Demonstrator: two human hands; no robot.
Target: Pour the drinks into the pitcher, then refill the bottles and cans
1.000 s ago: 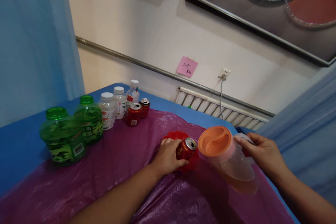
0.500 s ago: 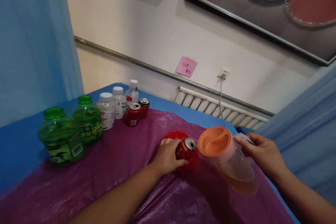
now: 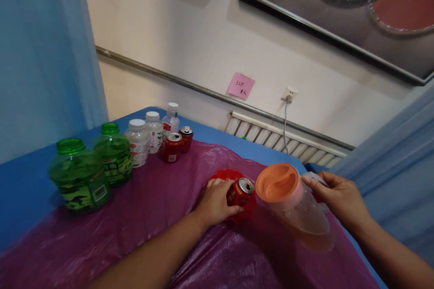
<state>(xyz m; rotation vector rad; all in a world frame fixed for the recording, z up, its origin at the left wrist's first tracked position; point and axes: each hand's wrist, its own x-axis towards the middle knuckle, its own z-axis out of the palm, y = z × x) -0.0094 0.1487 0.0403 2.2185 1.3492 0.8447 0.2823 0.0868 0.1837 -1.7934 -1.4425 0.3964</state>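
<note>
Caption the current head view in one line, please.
Left hand tilts a red can over a red dish; right hand holds an orange-lidded pitcher.

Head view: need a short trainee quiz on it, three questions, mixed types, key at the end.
1. Multiple choice. Which hand holds the pitcher with the orange lid?
A) the left hand
B) the right hand
C) neither
2. True or false: the red can in the left hand is held squarely upright.
3. Fill the blank: the row with the two green jars also has ___ white-capped bottles.

Key: 1. B. 2. False, it is tilted, with its top leaning towards the pitcher. 3. three.
</note>
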